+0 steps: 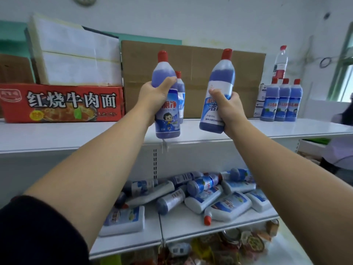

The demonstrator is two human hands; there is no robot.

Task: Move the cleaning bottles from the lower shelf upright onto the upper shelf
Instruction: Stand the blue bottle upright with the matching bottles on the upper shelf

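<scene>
My black sleeve (38,232) fills the lower left of the frame, and both bare forearms reach up to centre. My left hand (152,96) wraps a blue bottle (166,115), upright at the front lip of the upper shelf (76,134); I can't tell if its base touches. My right hand (229,108) grips a second bottle (217,88), tilted, just right of it. Bare shelf separates it from three upright bottles (284,101) at right. A heap of bottles (210,192) lies on the lower shelf (183,222), bottom centre.

A standing bottle (181,92) is mostly hidden (behind the left-held bottle (168,115)); bottom-shelf goods (238,243) are blurred.
</scene>
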